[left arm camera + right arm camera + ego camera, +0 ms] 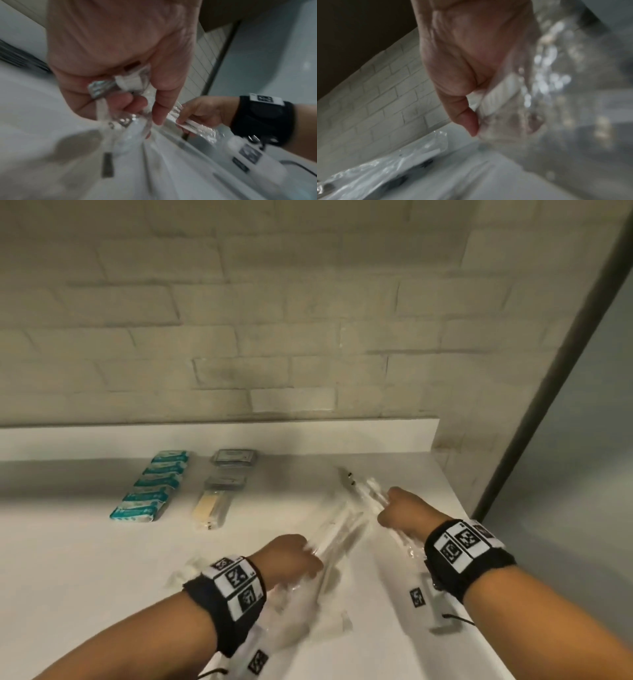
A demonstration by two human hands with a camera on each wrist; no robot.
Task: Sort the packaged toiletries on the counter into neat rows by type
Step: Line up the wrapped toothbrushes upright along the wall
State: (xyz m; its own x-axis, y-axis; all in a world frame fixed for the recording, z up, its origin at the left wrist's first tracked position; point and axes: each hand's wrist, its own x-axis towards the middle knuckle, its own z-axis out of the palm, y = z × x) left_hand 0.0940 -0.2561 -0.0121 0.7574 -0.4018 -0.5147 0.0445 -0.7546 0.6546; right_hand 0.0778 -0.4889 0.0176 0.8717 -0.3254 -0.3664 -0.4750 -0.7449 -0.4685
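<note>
My left hand (pixel 291 556) grips a bundle of clear-wrapped white toothbrush packets (pixel 337 530) over the middle of the white counter (pixel 68 559); in the left wrist view its fingers (pixel 130 102) curl round the crinkled wrappers (pixel 126 83). To the right, my right hand (pixel 402 513) grips more clear-wrapped toothbrush packets (pixel 371 493), seen blurred in the right wrist view as white handles in plastic (pixel 501 94). At the back left lies a row of teal soap packets (pixel 150 487). Beside it runs a row of grey packets (pixel 227 470) ending in a cream comb packet (pixel 210 506).
A brick-pattern wall (pixel 274 320) and a low white ledge (pixel 239 436) back the counter. A dark-framed glass panel (pixel 548 405) stands at the right. Another clear packet (pixel 385 166) lies on the counter near the wall. Small clear sachets (pixel 185 570) sit left of my left wrist.
</note>
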